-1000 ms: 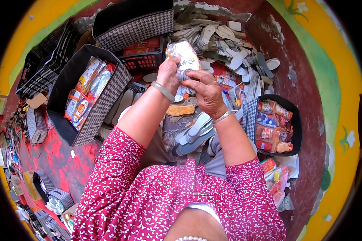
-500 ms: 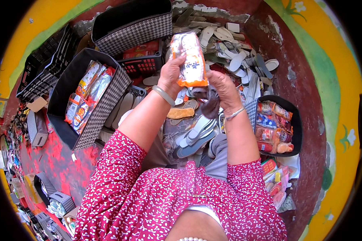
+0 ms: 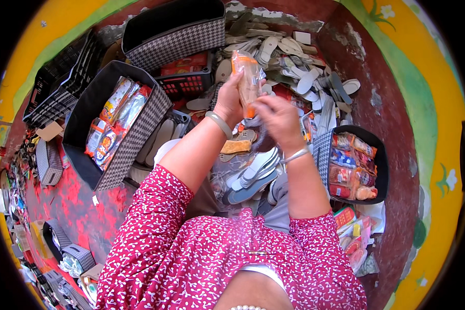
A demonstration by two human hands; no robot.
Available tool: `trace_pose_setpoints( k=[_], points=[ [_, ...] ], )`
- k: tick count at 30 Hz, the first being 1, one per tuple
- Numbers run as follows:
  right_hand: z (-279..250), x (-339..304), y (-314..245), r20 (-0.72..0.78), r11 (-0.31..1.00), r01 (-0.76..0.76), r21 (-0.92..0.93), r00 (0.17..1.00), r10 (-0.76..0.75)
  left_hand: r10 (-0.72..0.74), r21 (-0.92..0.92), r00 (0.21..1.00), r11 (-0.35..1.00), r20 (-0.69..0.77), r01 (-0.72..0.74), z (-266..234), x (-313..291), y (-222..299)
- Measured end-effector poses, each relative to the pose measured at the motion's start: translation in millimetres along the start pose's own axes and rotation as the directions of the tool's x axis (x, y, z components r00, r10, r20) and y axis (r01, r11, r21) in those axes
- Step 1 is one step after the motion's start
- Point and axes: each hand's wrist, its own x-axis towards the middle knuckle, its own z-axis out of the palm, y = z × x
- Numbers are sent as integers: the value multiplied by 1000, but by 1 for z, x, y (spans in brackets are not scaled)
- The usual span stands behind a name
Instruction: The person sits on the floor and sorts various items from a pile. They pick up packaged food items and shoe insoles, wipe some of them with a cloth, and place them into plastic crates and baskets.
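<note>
Head | orange-edged packet (image 3: 248, 80) | in left hand (image 3: 230, 101) | right hand (image 3: 282, 120) at lower end

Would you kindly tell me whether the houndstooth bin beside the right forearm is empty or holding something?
Holding something: colourful wrapped packets lie inside the houndstooth bin.

Wide fisheye view from the wearer's head, facing steeply down, patterned blouse (image 3: 217, 253) close below, dark-red wall (image 3: 390, 124) curving away right.

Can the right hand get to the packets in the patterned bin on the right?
Probably yes: the open bin sits beside the right forearm, and nothing covers the packets. The right hand is by the orange-edged packet, though.
</note>
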Motion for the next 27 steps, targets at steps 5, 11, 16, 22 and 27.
trace_pose_setpoints(
  k=[5,11,16,22,27],
  points=[
    [-57,24,-2,-116,325,-40,945,887,446,-114,-86,985,988,128,125,16,-13,15],
    [-3,1,-7,66,908,417,52,905,-419,-286,-223,929,914,233,337,16,-11,7],
    [11,-6,-7,159,776,418,-472,906,-392,-305,-145,906,923,294,357,19,-17,4],
    [11,6,12,-29,850,383,-361,907,-421,-255,-228,894,907,368,353,9,-15,-3],
    [3,14,19,-152,796,377,-474,855,-496,-220,-203,937,939,271,279,12,-17,-7]
  ],
)
